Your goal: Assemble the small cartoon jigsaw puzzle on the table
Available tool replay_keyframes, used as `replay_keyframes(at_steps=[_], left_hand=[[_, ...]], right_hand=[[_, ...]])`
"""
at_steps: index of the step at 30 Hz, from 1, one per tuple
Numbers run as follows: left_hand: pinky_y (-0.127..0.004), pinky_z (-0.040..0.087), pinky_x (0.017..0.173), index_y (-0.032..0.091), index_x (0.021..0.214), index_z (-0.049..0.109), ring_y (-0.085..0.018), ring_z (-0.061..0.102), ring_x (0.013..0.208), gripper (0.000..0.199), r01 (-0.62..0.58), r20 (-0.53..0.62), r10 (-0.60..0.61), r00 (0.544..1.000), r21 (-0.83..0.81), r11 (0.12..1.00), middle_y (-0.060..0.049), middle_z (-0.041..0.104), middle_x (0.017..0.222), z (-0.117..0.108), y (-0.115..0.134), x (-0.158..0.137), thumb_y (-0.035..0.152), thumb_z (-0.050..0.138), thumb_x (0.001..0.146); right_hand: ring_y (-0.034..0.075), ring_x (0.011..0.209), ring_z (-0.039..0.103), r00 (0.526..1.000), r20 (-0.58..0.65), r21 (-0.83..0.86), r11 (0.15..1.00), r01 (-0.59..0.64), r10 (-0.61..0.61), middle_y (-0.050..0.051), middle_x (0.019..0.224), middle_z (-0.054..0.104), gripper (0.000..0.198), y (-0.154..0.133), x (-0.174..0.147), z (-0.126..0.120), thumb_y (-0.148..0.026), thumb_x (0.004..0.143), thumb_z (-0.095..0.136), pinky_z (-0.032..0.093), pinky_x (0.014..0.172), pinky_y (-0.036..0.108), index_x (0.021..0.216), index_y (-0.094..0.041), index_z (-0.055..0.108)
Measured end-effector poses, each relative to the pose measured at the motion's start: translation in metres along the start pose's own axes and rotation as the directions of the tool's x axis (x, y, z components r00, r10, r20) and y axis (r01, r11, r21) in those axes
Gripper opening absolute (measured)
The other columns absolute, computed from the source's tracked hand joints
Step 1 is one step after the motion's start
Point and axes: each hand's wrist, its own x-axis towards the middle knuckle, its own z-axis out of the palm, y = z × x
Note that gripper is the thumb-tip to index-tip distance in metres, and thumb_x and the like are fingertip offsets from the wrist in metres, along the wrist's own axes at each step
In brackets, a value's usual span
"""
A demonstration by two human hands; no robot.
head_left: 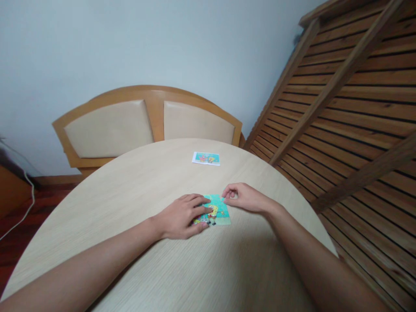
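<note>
A small turquoise cartoon jigsaw puzzle (218,216) with a yellow square figure lies flat on the round table (136,190). My left hand (183,215) rests palm down over its left part, fingers stretched out and apart, hiding that side of the picture. At the puzzle's upper right corner is my right hand (238,197). Its fingers are curled, with thumb and forefinger closed together at the edge; whatever is between them is too small to make out. Farther back lies a white-bordered picture card (206,159) showing a pink and a yellow figure.
Behind the table stands a wooden bench with padded cream back panels (108,130), against a pale wall (156,43). A slatted wooden panel (351,108) leans along the right side. On the left, a white cable (32,195) hangs down to the dark red floor.
</note>
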Motion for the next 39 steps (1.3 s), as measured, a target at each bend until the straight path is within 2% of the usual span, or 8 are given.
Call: replay_keyframes(at_steps=[11, 19, 24, 28, 32, 39], left_hand=[[-0.048, 0.043, 0.107, 0.024, 0.133, 0.058, -0.03, 0.052, 0.127, 0.043, -0.005, -0.007, 0.005, 1.0, -0.002, 1.0, -0.011, 0.055, 0.139, 0.0, -0.001, -0.001, 0.046, 0.049, 0.097], [-0.048, 0.043, 0.107, 0.024, 0.133, 0.059, -0.03, 0.053, 0.126, 0.043, -0.005, -0.01, 0.005, 1.0, -0.004, 1.0, -0.011, 0.056, 0.138, -0.001, 0.0, 0.0, 0.046, 0.05, 0.097], [-0.048, 0.043, 0.107, 0.024, 0.133, 0.059, -0.03, 0.052, 0.126, 0.043, -0.003, -0.005, 0.003, 1.0, 0.002, 1.0, -0.011, 0.056, 0.138, -0.001, 0.0, -0.001, 0.045, 0.051, 0.096], [-0.048, 0.043, 0.108, 0.023, 0.133, 0.059, -0.03, 0.052, 0.127, 0.043, -0.005, -0.004, 0.005, 1.0, 0.0, 1.0, -0.011, 0.056, 0.138, -0.001, 0.0, -0.001, 0.045, 0.05, 0.097], [-0.048, 0.043, 0.107, 0.024, 0.133, 0.058, -0.03, 0.051, 0.127, 0.043, -0.005, -0.001, 0.005, 1.0, 0.001, 1.0, -0.011, 0.056, 0.138, -0.001, 0.0, -0.001, 0.045, 0.05, 0.097], [-0.048, 0.042, 0.108, 0.023, 0.133, 0.058, -0.03, 0.051, 0.127, 0.044, -0.004, 0.002, 0.004, 1.0, 0.001, 1.0, -0.011, 0.055, 0.139, 0.0, 0.0, -0.001, 0.046, 0.049, 0.097]], right_hand=[[0.018, 0.076, 0.059, 1.0, -0.019, -0.046, 0.999, 0.021, -0.021, 0.004, 0.081, 0.068, 0.02, -0.002, 0.0, 0.002, -0.028, 0.078, 0.068, 0.045, 0.069, 0.028, 0.092, -0.015, 0.074], [0.018, 0.08, 0.062, 0.994, -0.041, -0.087, 0.991, 0.101, -0.105, 0.005, 0.086, 0.071, 0.015, 0.003, 0.001, 0.002, -0.026, 0.078, 0.069, 0.047, 0.074, 0.029, 0.089, -0.017, 0.074], [0.018, 0.073, 0.062, 0.976, -0.212, -0.107, 0.994, 0.027, -0.05, 0.005, 0.08, 0.07, 0.017, 0.014, 0.004, -0.003, -0.03, 0.085, 0.063, 0.046, 0.067, 0.028, 0.088, -0.016, 0.073], [0.019, 0.077, 0.062, 0.943, -0.324, -0.191, 0.982, 0.01, -0.072, 0.007, 0.087, 0.071, 0.016, 0.024, 0.007, -0.004, -0.027, 0.085, 0.064, 0.047, 0.07, 0.03, 0.09, -0.016, 0.073], [0.02, 0.082, 0.063, 0.93, -0.35, -0.266, 0.964, 0.018, -0.113, 0.009, 0.093, 0.071, 0.018, 0.027, 0.01, 0.0, -0.029, 0.086, 0.065, 0.048, 0.075, 0.032, 0.095, -0.016, 0.074], [0.022, 0.09, 0.065, 0.936, -0.321, -0.315, 0.948, 0.041, -0.147, 0.009, 0.096, 0.071, 0.017, 0.03, 0.01, 0.004, -0.03, 0.086, 0.069, 0.049, 0.082, 0.033, 0.096, -0.019, 0.077]])
